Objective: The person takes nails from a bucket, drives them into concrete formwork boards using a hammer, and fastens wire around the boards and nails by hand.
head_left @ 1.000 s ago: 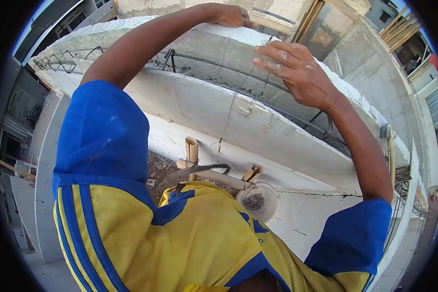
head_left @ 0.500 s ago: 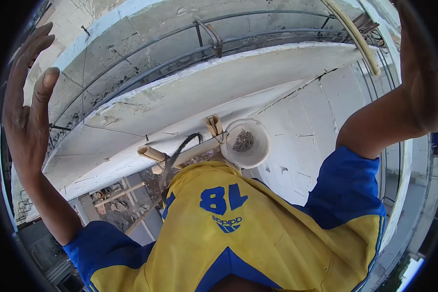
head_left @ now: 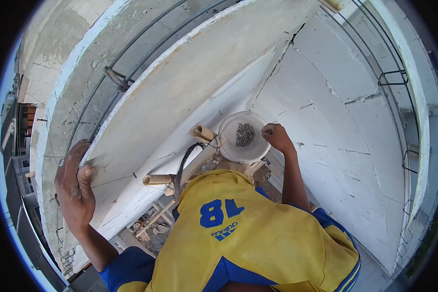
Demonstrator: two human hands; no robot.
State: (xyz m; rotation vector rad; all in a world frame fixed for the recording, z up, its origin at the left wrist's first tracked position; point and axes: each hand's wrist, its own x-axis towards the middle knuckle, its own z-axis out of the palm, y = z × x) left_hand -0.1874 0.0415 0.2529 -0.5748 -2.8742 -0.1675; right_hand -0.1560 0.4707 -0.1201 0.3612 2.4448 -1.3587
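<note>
Nails (head_left: 244,134) were piled in a white bowl (head_left: 228,148) just in front of the yellow shirt (head_left: 258,243). The bowl's rim was touched by the right hand (head_left: 276,136), its fingers curled. The edge of a white board (head_left: 190,92) was gripped by the left hand (head_left: 75,187).

- Bright, even daylight lit the scene; the pale wall (head_left: 336,112) was near glare without blowing out.
- Shadows were soft, darkest below the yellow shirt (head_left: 258,243).
- Strong fisheye distortion bent straight edges, with black vignette at the corners.
- Focus was sharp centrally, softer toward the rim.
</note>
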